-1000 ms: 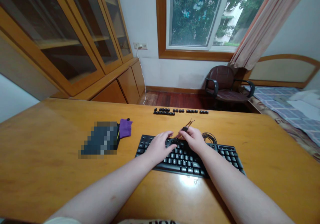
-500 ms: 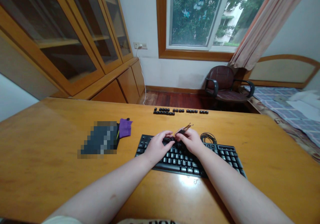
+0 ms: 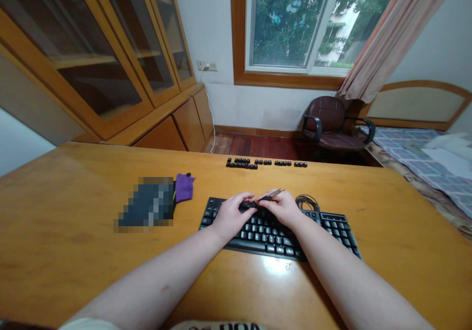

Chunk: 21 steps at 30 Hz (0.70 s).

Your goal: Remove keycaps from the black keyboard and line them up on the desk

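Note:
A black keyboard (image 3: pixel 254 247) lies on the wooden desk, with both my hands over its upper middle part. My left hand (image 3: pixel 234 214) rests on the keys. Its thumb and index finger are curved and apart, around a dark spot at the back row. In my right hand (image 3: pixel 282 207) is a slim dark tool with two thin brownish prongs (image 3: pixel 276 194), pinched between thumb and fingers. The prongs point up and right. The tool's other end is close to my left fingertips, and its contact with the keys is hidden by my fingers.
Loose black keycaps (image 3: pixel 242 164) stand in rows along the desk's far edge. A coiled cable (image 3: pixel 308 202) lies behind the keyboard. To the left are a blurred dark item (image 3: pixel 147 204) and a purple pouch (image 3: pixel 184 187). An office chair (image 3: pixel 328 123) stands beyond the desk.
The two-pronged tool in my right hand has tipped lower and flatter, its prongs now seen closer together. My left hand has stayed nearly still.

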{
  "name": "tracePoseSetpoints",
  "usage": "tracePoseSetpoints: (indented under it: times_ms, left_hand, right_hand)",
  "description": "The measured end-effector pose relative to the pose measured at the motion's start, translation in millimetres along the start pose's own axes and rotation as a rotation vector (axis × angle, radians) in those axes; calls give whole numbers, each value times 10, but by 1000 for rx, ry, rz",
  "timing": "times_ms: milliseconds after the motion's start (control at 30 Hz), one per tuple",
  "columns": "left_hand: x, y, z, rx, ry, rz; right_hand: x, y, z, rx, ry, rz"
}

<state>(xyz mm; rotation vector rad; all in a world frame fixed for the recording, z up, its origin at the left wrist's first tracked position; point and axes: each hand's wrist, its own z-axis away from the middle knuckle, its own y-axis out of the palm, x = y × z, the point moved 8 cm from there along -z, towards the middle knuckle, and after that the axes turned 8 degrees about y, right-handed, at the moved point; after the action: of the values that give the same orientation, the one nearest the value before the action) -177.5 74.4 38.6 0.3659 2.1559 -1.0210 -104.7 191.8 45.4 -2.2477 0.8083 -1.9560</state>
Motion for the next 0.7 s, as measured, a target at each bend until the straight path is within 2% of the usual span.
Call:
tracePoseSetpoints:
  times_ms: [233,433,533,700]
  left_hand:
    - [-26,33,-21,80,12,-25]
    - [-55,10,-53,57,52,18]
    - [-60,-5,-86,42,66,102]
    - [83,35,-86,23,-77,332]
  right_hand:
    - [143,38,32,34,-111,68]
    - [164,48,23,26,-110,38]
    - [114,24,10,2,-65,32]
    - [-57,12,5,8,80,-28]
